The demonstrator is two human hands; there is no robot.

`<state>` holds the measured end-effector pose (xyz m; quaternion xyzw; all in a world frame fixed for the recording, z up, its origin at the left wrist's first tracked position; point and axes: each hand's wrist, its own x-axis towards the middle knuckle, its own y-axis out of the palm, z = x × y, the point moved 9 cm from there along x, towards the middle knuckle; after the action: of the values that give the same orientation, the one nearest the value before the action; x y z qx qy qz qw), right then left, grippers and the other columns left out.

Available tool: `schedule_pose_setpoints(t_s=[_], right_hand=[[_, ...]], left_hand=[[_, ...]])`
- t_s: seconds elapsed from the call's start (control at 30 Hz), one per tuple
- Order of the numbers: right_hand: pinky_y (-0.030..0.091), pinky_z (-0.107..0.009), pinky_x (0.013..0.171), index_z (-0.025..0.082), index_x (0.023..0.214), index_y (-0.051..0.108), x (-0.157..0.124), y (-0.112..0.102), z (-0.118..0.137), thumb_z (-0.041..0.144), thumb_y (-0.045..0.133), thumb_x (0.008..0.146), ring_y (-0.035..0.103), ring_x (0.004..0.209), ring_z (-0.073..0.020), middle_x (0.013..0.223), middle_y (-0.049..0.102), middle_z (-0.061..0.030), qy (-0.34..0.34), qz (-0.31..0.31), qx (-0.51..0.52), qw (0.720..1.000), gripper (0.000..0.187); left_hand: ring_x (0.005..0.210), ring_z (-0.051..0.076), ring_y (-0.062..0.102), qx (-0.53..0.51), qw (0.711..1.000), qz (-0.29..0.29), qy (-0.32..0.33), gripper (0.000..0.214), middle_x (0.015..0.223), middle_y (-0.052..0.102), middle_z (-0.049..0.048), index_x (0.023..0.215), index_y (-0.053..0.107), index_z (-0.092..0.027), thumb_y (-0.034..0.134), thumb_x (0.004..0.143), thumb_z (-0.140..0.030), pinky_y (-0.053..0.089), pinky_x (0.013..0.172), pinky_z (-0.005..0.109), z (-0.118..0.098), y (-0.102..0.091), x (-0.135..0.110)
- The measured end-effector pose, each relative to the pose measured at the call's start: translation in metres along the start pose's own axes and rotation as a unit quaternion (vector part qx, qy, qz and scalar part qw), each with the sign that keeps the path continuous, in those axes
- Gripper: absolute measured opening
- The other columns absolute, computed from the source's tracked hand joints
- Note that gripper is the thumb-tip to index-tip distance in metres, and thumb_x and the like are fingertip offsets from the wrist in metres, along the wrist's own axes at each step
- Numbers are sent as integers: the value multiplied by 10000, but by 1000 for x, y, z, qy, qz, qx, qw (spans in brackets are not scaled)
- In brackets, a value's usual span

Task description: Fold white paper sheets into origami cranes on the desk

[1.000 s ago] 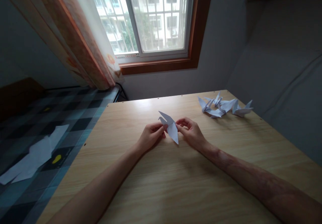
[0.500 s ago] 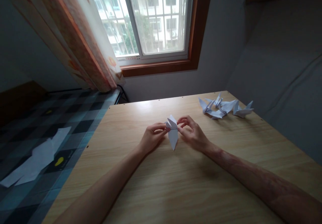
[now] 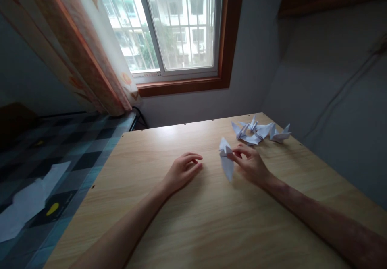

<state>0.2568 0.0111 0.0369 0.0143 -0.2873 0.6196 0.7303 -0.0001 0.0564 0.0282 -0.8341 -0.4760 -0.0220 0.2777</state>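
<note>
Between the thumb and fingers of my right hand [image 3: 249, 163] is a white folded paper crane [image 3: 227, 165], pinched at its right side with its wings spread. To the left of it, my left hand [image 3: 185, 171] hovers at or just above the wooden table [image 3: 187, 228]; its thumb and fingers are apart and hold nothing. Beyond my right hand, several finished white paper cranes [image 3: 255, 133] sit in a cluster near the table's far right corner.
White paper sheets [image 3: 30, 202] lie on a checked bed cover [image 3: 81, 140] to the left, lower than the tabletop. A curtain [image 3: 81, 55] and a barred window [image 3: 181, 31] stand behind the table. A wooden shelf [image 3: 326, 4] juts from the wall at upper right.
My left hand has let go of the paper crane. My right hand has carried it to the right, toward the cluster of cranes. The view has turned slightly right.
</note>
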Motion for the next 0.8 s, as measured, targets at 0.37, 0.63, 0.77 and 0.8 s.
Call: schedule_pose_setpoints(t_s=[0.37,0.63,0.77,0.8], right_hand=[[505,-355,701,217,885,814,-46,-180,-85,580,775,865,708,788,-274,844,790,-83,121,-178,-195,957,366],[537,-365,653,181,930,829,-33,-181,-124,606,822,784,724,731,-273,877,820,-121,157,-140,-144,967,450],[556,-367,671,176,992,805,-33,-177,-127,628,838,780,717,749,-263,894,806,-117,154,-134,-133,970,501],[557,-362,668,175,1015,797,-35,-178,-128,640,846,772,710,748,-256,896,800,-112,156,-142,-129,969,527]], left_hand=[[1112,243,743,106,992,42,48,232,1259,767,129,1095,839,-227,687,1051,-396,596,998,354,-15,6,2],[1163,270,725,190,976,44,97,153,1261,782,106,1125,805,-252,710,1012,-294,568,1055,406,-17,10,-1],[1172,268,721,213,969,47,113,155,1272,779,97,1144,784,-257,705,1013,-277,566,1058,414,-16,12,-2],[1172,266,721,219,968,48,115,152,1274,777,94,1146,778,-258,699,1018,-280,568,1056,415,-16,12,-2]])
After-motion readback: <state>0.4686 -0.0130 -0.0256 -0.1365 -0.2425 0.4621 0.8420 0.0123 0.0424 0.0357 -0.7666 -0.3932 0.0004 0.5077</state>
